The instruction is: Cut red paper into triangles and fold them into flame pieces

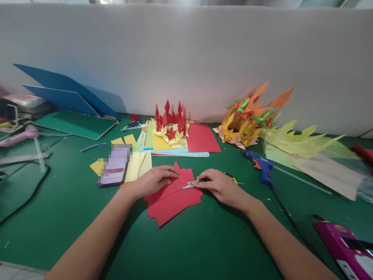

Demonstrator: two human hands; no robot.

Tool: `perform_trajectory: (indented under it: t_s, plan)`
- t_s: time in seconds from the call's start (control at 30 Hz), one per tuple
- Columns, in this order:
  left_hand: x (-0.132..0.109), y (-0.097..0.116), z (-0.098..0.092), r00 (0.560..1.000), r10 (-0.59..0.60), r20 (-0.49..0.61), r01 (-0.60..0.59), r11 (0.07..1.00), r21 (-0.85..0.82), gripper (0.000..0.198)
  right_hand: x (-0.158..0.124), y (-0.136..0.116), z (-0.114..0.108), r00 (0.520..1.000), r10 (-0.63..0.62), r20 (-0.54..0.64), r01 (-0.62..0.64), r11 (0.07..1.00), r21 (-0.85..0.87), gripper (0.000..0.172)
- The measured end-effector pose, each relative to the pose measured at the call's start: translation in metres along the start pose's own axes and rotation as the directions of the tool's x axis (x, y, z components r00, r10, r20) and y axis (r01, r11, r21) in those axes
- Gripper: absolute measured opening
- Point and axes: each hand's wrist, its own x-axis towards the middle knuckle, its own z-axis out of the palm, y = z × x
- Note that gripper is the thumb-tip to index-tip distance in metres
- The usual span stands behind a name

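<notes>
A loose stack of red paper sheets (pixel 171 200) lies on the green table (pixel 72 210) in front of me. My left hand (pixel 154 179) rests on its top left part, fingers curled down on the paper. My right hand (pixel 219 186) is closed round a pair of scissors (pixel 194 182); the silver blades point left over the red paper and a bit of yellow handle shows behind the fingers.
A phone (pixel 114 167) lies on yellow sheets (pixel 139 163) to the left. Behind are a red and yellow paper crown (pixel 171 125) on coloured sheets, an orange paper crown (pixel 247 120), yellow paper spikes (pixel 300 142), a blue glue gun (pixel 264 167) with its cable, blue boards (pixel 64 93), a pink box (pixel 344 245).
</notes>
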Motion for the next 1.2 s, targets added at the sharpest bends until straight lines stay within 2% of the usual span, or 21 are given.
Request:
perform_trajectory:
  t_s: [0.23, 0.53, 0.8, 1.03, 1.2]
  plan:
    - [0.001, -0.002, 0.001, 1.000, 0.002, 0.001, -0.002, 1.000, -0.016, 0.029, -0.003, 0.000, -0.003, 1.000, -0.007, 0.021, 0.007, 1.000, -0.003, 0.038]
    - [-0.001, -0.004, 0.003, 0.994, 0.093, -0.051, -0.098, 0.991, -0.090, 0.016, 0.001, -0.005, 0.000, 1.000, -0.010, 0.009, 0.010, 1.000, -0.007, 0.034]
    - [0.000, -0.007, 0.005, 0.994, 0.096, -0.043, -0.099, 0.992, -0.077, 0.017, 0.005, -0.007, 0.004, 0.998, -0.056, -0.012, 0.056, 0.998, -0.023, 0.036]
    - [-0.001, -0.006, 0.004, 0.997, 0.075, -0.035, -0.078, 0.994, -0.079, 0.019, 0.004, -0.011, 0.000, 0.999, -0.012, 0.039, 0.012, 1.000, 0.000, 0.037]
    - [-0.001, -0.005, 0.004, 0.999, 0.052, -0.017, -0.053, 0.996, -0.066, 0.020, 0.003, -0.011, -0.001, 0.999, -0.016, 0.031, 0.016, 1.000, -0.002, 0.037]
